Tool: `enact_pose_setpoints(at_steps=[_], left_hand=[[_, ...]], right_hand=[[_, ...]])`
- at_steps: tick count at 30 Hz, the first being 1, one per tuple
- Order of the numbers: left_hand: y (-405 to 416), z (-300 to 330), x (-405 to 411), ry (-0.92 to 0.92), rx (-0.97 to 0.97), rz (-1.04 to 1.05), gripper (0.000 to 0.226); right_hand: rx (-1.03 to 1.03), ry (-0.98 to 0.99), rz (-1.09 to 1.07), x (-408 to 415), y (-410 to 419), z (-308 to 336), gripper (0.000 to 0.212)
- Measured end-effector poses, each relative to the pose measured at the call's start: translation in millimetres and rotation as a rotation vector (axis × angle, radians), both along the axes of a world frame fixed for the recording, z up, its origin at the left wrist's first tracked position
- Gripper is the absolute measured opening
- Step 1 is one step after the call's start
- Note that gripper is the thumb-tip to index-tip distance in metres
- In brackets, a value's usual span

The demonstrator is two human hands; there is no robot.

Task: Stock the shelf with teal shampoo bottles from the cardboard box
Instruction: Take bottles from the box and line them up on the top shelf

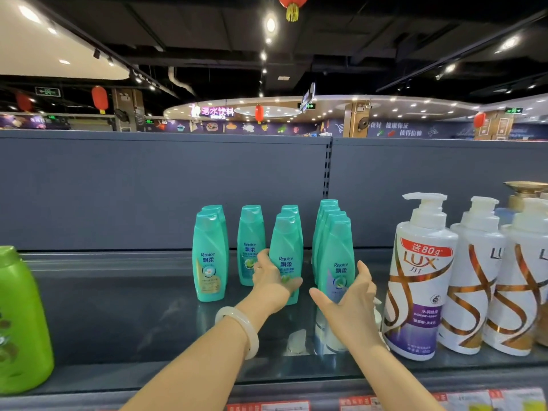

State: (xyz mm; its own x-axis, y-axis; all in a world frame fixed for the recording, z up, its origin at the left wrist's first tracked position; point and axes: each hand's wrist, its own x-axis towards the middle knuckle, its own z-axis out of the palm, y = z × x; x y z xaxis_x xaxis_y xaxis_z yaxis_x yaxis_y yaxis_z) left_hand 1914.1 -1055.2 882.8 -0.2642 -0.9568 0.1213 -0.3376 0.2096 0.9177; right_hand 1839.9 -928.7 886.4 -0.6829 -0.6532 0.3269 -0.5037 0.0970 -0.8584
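Head camera looks at the teal plastic shampoo bottles [209, 256] standing upright in four short rows on the dark grey metal shelf [118, 307], caps up against the grey back panel [148, 188]. The left hand [271, 277] wraps its fingers round the lower body of the front bottle in the third row [286, 250]; the right hand [353, 295] lies open, fingers spread, just touching the front bottle of the fourth row [338, 256]. These bottles look light, stiff and glossy, likely slippery, so a grip round the waisted middle should hold best. White pump bottles with gold swirls [421, 277] stand just to the right; a green plastic bottle [20, 321] stands well apart on the left; the cardboard box is out of view
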Motion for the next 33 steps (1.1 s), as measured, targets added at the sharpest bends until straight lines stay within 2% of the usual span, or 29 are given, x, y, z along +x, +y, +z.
enact_pose_setpoints(at_steps=[2, 3, 6, 19, 33], left_hand=[[2.7, -0.1, 8.6, -0.203, -0.059, -0.010, 0.068], [3.3, -1.1, 13.0, -0.236, -0.054, -0.022, 0.062], [5.3, -3.1, 20.8, -0.206, -0.037, -0.041, 0.050], [6.4, -6.1, 5.1, -0.107, -0.054, 0.018, 0.056], [4.4, -7.5, 4.3, -0.089, -0.039, 0.060, 0.055]], right_hand=[[0.039, -0.004, -0.007, -5.1, -4.9, -2.9, 0.098], [0.050, -0.013, -0.006, -7.2, -7.5, -4.2, 0.097], [0.092, -0.025, -0.026, -12.3, -17.5, -7.5, 0.095], [0.151, 0.019, -0.135, -19.8, -34.9, -9.6, 0.069], [0.158, 0.018, -0.109, -21.0, -33.1, -8.7, 0.068]])
